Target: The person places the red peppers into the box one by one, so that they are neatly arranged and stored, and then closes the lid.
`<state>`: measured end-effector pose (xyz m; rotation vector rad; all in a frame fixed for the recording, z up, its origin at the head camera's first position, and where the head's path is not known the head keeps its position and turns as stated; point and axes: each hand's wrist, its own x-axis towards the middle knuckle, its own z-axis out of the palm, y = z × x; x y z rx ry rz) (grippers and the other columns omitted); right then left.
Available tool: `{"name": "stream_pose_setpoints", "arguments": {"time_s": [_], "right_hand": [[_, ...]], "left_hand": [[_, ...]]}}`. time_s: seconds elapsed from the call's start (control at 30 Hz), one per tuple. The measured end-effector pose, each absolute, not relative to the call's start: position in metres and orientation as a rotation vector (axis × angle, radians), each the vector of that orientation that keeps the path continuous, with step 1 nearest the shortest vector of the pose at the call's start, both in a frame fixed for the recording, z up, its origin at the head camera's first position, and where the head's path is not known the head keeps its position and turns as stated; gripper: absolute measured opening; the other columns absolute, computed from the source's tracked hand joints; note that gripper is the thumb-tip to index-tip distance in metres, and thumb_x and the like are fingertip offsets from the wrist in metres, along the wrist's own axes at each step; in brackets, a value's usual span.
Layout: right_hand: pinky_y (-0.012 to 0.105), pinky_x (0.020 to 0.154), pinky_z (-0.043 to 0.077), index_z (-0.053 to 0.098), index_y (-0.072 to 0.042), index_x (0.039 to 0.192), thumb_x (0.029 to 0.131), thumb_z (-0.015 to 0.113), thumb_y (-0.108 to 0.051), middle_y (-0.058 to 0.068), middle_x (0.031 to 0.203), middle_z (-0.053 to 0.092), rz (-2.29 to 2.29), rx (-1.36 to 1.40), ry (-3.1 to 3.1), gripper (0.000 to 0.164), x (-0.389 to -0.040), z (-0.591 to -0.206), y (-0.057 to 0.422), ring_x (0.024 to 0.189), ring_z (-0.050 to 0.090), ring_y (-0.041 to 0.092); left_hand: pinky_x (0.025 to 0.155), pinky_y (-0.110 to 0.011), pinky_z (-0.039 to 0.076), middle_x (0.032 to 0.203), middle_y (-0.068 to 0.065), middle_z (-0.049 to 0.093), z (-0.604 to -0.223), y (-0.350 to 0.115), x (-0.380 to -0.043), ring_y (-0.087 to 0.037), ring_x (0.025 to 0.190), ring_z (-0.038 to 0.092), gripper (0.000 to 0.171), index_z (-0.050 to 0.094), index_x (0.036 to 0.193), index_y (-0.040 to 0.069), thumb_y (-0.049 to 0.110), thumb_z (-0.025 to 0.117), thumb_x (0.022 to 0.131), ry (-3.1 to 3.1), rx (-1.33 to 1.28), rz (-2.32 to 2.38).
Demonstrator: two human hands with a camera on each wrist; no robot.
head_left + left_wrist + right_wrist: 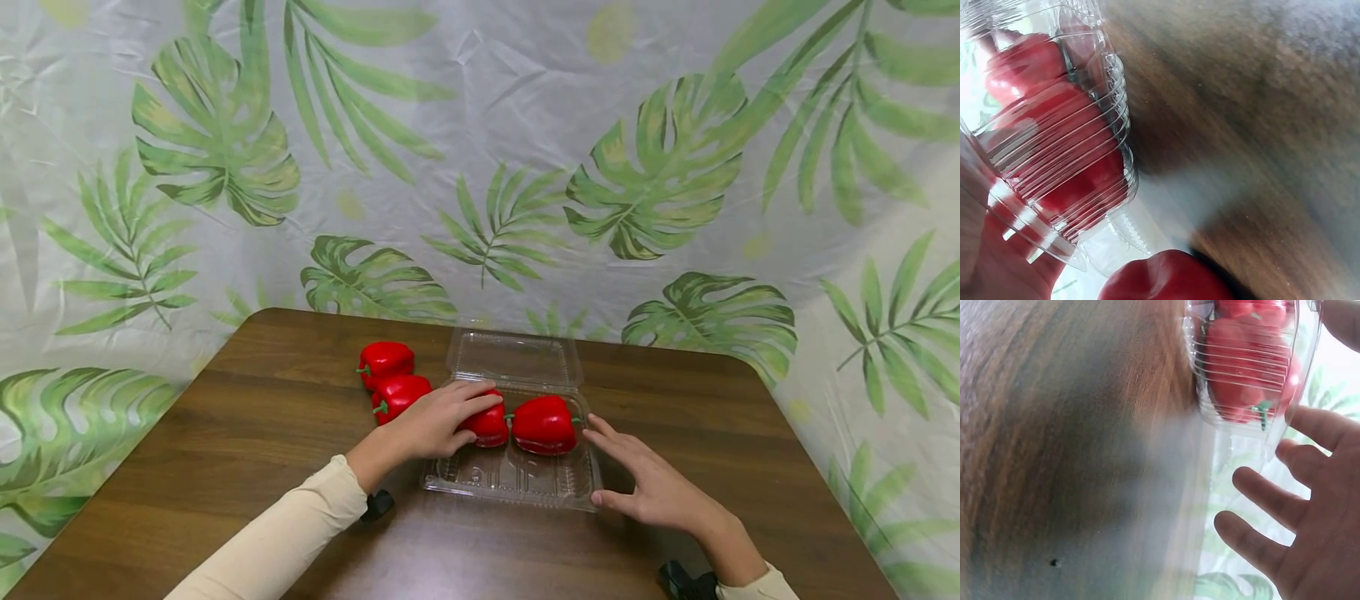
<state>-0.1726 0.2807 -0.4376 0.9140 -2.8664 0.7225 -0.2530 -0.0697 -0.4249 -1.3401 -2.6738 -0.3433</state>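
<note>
A clear plastic clamshell container (510, 483) lies unfolded on the table, its lid (513, 358) tipped toward the back. Inside its base, two red bell peppers sit side by side. My left hand (435, 418) grips the left bell pepper (491, 427), fingers over its top and thumb at the front; the hand covers part of it. The right bell pepper (543, 423) has its green stem toward the right wall. Fingers spread, my right hand (656, 483) is at the container's right edge, with fingertips right at the rim in the right wrist view.
Two more red bell peppers, a rear one (386, 360) and a nearer one (401, 395), are on the wooden table (247, 433) left of the container. Behind the table's far edge hangs a leaf-patterned cloth (517, 125).
</note>
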Motion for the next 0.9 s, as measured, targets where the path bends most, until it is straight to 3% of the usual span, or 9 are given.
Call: {"name": "stream_pose_setpoints", "arguments": {"time_s": [0.47,0.9], "right_hand": [[0.066,0.098,0.045,0.043,-0.009,0.150,0.088,0.072,-0.042,0.018,0.160,0.034,0.730,0.910,-2.881,0.076,-0.172,-0.437,0.279,0.136,0.045,0.041],[0.066,0.099,0.044,0.043,-0.010,0.150,0.087,0.072,-0.042,0.018,0.160,0.034,0.733,0.909,-2.872,0.077,-0.172,-0.438,0.279,0.136,0.045,0.040]], "left_hand": [[0.114,-0.049,0.041,0.154,-0.009,0.046,-0.424,-0.074,-0.255,-0.029,0.142,0.045,0.065,0.048,0.147,0.015,0.025,0.072,0.087,-2.676,-1.305,-0.378],[0.112,-0.054,0.042,0.151,-0.011,0.050,-0.402,-0.121,-0.260,-0.032,0.138,0.048,0.060,0.056,0.141,0.011,0.019,0.074,0.084,-2.627,-1.139,-0.499]]}}
